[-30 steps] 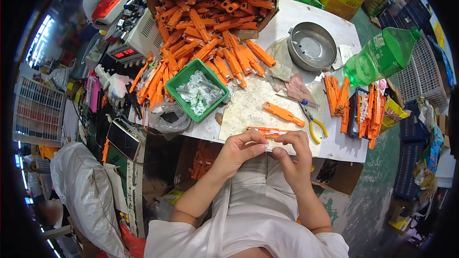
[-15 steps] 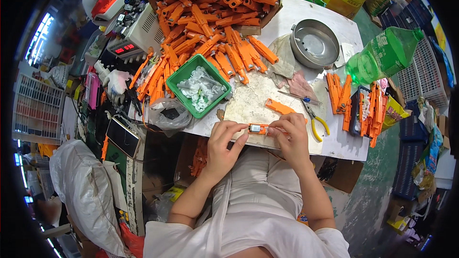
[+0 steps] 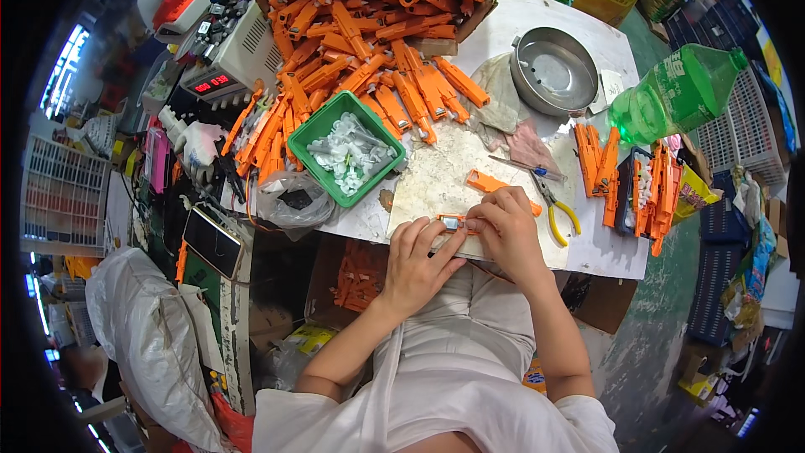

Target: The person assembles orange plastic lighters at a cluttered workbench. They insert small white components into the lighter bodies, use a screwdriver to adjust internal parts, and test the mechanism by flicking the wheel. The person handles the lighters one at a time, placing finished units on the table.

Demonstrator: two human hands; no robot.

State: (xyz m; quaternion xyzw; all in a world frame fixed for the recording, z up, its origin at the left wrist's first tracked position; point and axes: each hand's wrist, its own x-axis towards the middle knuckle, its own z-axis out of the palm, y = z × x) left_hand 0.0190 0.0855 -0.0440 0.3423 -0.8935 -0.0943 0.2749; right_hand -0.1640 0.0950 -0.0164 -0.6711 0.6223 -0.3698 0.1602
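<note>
Near the front edge of the table, my left hand and my right hand grip a small orange plastic housing between their fingertips. A silvery-blue rectangular part sits in it. Fingers cover much of the housing, so its full shape is hidden. Just beyond my right hand lies a separate orange shell, partly covered by that hand. To the right of my right hand are pliers with yellow handles, and a thin tool with a blue section lies beyond them.
A large heap of orange housings spills from a cardboard box. Before it stands a green tray of translucent white pieces. Toward the right are a metal bowl, a green bottle and more orange housings. A phone lies at left.
My left hand has shifted right and closed in toward my right hand. Its fingers now press against the orange housing, covering more of it. My right hand has moved slightly.
</note>
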